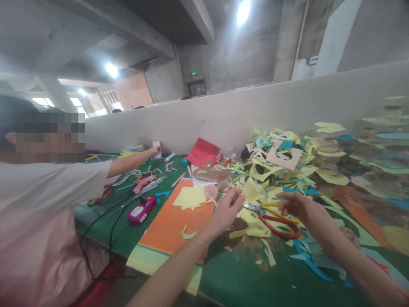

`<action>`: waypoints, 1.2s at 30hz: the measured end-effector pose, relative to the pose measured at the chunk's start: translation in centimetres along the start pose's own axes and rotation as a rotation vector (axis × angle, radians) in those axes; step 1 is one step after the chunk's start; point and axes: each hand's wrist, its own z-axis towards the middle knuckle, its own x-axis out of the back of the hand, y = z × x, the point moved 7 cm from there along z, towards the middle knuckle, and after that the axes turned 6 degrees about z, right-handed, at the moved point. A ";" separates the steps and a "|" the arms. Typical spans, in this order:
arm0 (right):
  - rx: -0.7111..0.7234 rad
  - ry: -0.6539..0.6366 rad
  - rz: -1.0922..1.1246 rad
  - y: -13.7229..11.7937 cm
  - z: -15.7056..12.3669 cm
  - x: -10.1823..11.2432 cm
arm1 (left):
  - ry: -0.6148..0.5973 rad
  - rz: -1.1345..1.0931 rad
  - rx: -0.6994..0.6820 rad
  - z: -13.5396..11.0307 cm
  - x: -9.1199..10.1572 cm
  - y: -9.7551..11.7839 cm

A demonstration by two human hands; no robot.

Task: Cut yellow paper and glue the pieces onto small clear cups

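Observation:
My left hand (227, 209) is closed, thumb and fingers pinching a small piece of yellow paper (251, 192) that stands up from the fingertips. To its right, my right hand (298, 207) hovers over the scrap pile with fingers curved and apart, holding nothing. Between the hands lies a pair of scissors (252, 207), one handle loop red and the other yellow, on top of yellow offcuts. The right fingertips are close to the yellow handle; whether they touch it I cannot tell.
Orange paper (179, 217) and yellow sheets (189, 198) lie left of my hands. A heap of cut scraps (268, 170) fills the back right. Red paper (203, 152) leans near the grey partition (223, 115). Left are a purple power strip (141, 210) and a seated person (47, 187) holding a phone.

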 end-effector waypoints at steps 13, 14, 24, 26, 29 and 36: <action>0.161 -0.099 -0.555 -1.0 -1.6 -4.6 | -0.202 0.069 -0.004 -0.8 -2.7 0.3; 0.163 -0.097 -0.568 -1.0 -1.6 -4.4 | -0.202 0.061 -0.002 -0.8 -2.7 0.3; 0.166 -0.078 -0.607 -1.0 -1.7 -4.2 | -0.190 0.126 -0.004 -0.8 -2.5 0.5; 0.156 -0.071 -0.617 -1.0 -1.8 -4.2 | -0.178 0.161 -0.026 -0.8 -2.4 0.8; 0.135 -0.055 -0.613 -0.9 -1.7 -4.1 | -0.167 0.196 -0.053 -0.9 -2.3 1.2; 0.121 -0.039 -0.605 -1.1 -1.8 -4.1 | -0.159 0.288 -0.072 -0.9 -2.2 1.5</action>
